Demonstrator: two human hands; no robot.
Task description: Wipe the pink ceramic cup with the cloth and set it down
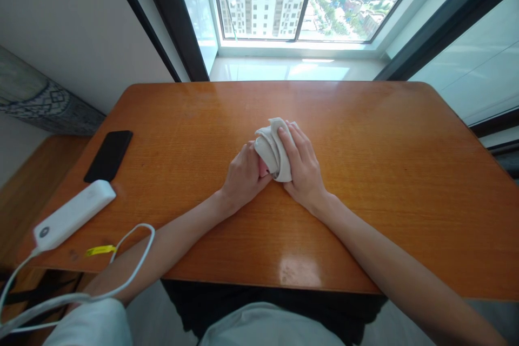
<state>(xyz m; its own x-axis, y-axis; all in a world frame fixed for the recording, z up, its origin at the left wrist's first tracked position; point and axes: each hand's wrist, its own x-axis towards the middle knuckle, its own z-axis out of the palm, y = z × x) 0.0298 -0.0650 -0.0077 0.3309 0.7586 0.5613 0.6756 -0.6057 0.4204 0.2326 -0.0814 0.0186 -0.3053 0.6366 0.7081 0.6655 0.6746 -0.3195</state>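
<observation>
Over the middle of the table, my two hands meet around a folded off-white cloth (272, 150). My right hand (303, 165) is closed on the cloth from the right, its fingers curled over the top. My left hand (245, 173) is closed around a pink object (263, 167). Only a small pink patch shows between the left fingers and the cloth, so its kind cannot be made out. The cloth wraps over the right side of the pink object and hides most of it.
The brown wooden table (385, 173) reaches to a window sill (279, 69). At the left lie a black phone (108, 155) and a white power strip (75, 215). A white cable (140, 267) with a yellow tag (100, 250) loops across my left forearm.
</observation>
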